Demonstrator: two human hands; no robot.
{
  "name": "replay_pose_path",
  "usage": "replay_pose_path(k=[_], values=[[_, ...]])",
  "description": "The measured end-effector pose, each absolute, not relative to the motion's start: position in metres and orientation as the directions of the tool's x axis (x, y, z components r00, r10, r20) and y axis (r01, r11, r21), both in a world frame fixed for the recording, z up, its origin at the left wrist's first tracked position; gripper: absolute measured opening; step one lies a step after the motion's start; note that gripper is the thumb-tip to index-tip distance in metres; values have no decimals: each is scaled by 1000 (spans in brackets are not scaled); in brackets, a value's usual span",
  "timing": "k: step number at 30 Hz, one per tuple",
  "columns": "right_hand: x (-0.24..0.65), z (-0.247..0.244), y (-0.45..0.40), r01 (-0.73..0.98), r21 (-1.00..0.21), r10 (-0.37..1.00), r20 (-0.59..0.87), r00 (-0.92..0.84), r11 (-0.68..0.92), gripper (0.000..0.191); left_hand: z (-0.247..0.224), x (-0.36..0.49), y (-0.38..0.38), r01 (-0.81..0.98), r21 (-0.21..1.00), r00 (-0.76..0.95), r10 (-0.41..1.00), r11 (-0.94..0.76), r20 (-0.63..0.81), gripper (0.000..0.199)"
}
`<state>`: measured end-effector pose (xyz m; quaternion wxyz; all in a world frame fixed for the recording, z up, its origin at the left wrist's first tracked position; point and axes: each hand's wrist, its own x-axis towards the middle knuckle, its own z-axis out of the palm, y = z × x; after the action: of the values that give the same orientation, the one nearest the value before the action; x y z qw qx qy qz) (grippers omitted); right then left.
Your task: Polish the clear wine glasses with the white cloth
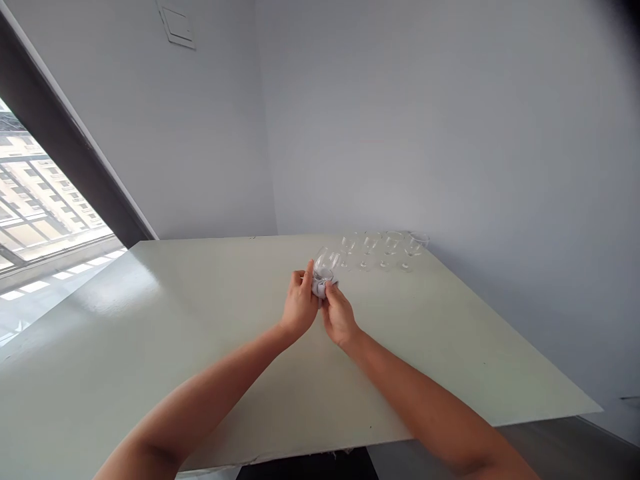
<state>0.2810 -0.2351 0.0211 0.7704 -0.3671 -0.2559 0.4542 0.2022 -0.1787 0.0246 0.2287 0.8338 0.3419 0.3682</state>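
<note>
Over the middle of the table, a clear stemmed wine glass (pixel 328 257) is held between both hands, its bowl tilted away from me. A pale grey cloth (pixel 319 288) is bunched around the lower end of the glass. My left hand (pixel 300 303) is closed on the glass from the left, its thumb pointing up along it. From the right, my right hand (pixel 340 315) pinches the cloth against the glass, thumb on top. The fingers underneath are partly hidden, and so is most of the stem.
Several more stemmed glasses (pixel 391 247) stand upright at the table's far right, just beyond the held glass. The pale table (pixel 210 333) reaches toward grey walls (pixel 350 120). A window (pixel 45 193) lets bright light in on the left.
</note>
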Motion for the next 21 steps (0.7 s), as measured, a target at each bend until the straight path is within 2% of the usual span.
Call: replay_pose_path(k=[4,8,10,12,14,16,17,19,21], values=[[287,17,-234,-477,-840,921,65,384,258,27,23,208,-194,377,645,485,735,-664,474,65],[299,18,-230,-528,-831,930,-35,366,176,27,33,198,-191,401,695,549,764,-596,339,61],[304,20,-229,-554,-823,952,-60,299,122,27,41,190,-181,374,796,513,821,-476,249,52],[307,22,-230,-582,-812,984,-64,164,44,28,48,181,-169,253,924,563,820,-286,100,49],[307,23,-232,-597,-801,997,-71,11,-50,29,53,175,-161,98,995,737,674,-22,-58,52],[305,22,-234,-594,-794,991,-80,-109,-130,29,53,171,-157,7,976,869,481,220,-114,53],[303,21,-235,-587,-793,985,-91,-150,-162,29,51,169,-156,-20,955,891,439,295,-117,53],[301,19,-235,-562,-803,978,-126,-169,-200,30,46,167,-155,-79,929,876,470,361,-107,47],[299,17,-235,-508,-838,980,-159,-119,-197,32,39,166,-153,-115,927,826,553,356,-110,41]])
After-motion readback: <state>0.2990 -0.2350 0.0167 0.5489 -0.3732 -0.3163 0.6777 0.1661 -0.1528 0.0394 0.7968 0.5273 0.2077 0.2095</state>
